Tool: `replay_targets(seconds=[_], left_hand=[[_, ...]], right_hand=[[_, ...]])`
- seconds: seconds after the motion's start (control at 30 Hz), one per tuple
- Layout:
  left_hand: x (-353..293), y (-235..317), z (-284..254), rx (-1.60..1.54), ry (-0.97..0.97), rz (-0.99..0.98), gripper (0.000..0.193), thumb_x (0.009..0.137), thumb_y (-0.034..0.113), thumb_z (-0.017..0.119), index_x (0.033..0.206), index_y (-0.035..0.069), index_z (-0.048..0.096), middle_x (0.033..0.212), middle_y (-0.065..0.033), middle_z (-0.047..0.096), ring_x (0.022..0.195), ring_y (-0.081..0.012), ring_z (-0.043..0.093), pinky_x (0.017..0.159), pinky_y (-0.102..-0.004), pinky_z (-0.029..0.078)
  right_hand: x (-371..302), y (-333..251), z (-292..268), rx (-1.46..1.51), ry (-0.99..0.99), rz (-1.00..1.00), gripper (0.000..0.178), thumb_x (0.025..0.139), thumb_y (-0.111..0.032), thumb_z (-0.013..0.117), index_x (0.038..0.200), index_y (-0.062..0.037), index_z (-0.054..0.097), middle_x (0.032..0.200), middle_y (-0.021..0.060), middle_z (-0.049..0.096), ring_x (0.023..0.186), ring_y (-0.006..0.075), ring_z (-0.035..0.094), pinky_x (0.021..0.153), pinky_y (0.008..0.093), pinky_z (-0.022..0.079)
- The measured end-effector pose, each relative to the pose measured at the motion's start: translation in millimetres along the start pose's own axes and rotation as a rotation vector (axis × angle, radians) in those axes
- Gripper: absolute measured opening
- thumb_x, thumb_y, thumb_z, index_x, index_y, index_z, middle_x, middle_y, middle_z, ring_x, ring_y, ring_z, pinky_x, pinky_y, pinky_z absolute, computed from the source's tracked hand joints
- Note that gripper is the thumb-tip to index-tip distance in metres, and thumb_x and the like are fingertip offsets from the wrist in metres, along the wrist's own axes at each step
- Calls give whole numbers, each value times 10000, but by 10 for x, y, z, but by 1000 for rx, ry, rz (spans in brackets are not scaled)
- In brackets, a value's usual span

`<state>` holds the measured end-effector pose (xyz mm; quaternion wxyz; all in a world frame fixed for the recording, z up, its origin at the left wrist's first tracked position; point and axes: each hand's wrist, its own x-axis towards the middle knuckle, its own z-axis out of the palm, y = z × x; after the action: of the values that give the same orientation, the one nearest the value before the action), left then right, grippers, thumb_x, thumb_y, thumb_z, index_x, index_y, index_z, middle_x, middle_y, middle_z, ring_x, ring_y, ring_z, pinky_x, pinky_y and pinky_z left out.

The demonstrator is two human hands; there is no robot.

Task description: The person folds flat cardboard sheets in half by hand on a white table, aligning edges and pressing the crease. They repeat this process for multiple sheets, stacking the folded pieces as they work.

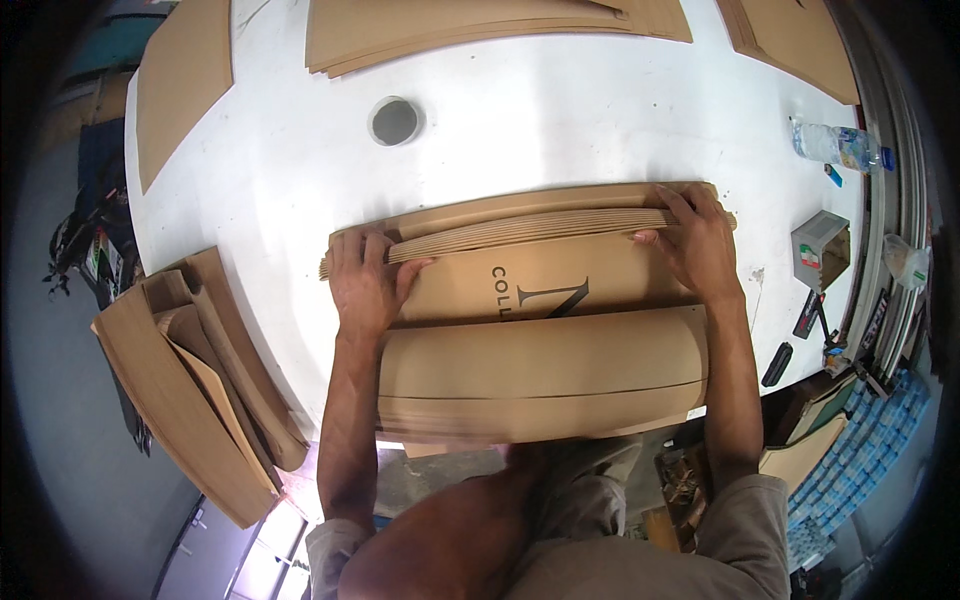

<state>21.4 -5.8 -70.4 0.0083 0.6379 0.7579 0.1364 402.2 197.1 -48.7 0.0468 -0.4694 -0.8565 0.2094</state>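
In front of me on the white table lies a stack of brown cardboard sheets (545, 367), its near part bowed up into a curve. Dark printing shows on the flat face (460, 285) behind the curve, and the layered edges fan out along the far side. My left hand (362, 283) grips the far left corner, fingers over the edge and thumb on the printed face. At the far right corner, my right hand (700, 243) holds the same stack, thumb and fingers bent around the layered edge.
More flat cardboard (490, 35) lies at the table's far side. Folded cardboard pieces (195, 390) lean at the left edge. On the right are a plastic bottle (838, 145), a small grey box (821, 250) and a black object (777, 364). A round hole (395, 121) opens in the tabletop.
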Motion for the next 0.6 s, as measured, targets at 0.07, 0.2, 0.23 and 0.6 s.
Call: replay_targets(seconds=[0.07,0.2,0.23,0.6], left_hand=[[-69,-34,3,-24,-19,-28,504,771,425,934,1033,87,666,971,-89,638,933,-330,604,875,-460,459],[-205,-33,-24,1,-24,-49,480,750,375,947,988,91,641,955,-85,634,926,-332,597,878,-463,447],[-201,-24,-11,-7,-30,-55,478,752,371,946,986,89,640,952,-84,631,922,-333,596,873,-464,448],[-25,-120,3,-75,-31,57,488,770,377,943,962,64,622,1173,-141,738,1063,-355,678,941,-474,509]], right_hand=[[-2,1,-38,-19,41,-20,574,755,-381,955,1148,-27,734,1049,132,689,1034,351,665,893,462,550],[-30,68,-120,-91,30,-66,558,748,-435,951,1103,-72,718,1048,122,695,1091,365,669,953,509,544],[-22,59,-137,-55,-17,4,556,752,-438,947,1115,-79,726,1045,121,696,1092,365,669,949,509,546],[-22,-2,-62,-35,94,-56,635,744,-437,949,1195,-20,789,1104,137,653,1018,338,647,896,454,563]])
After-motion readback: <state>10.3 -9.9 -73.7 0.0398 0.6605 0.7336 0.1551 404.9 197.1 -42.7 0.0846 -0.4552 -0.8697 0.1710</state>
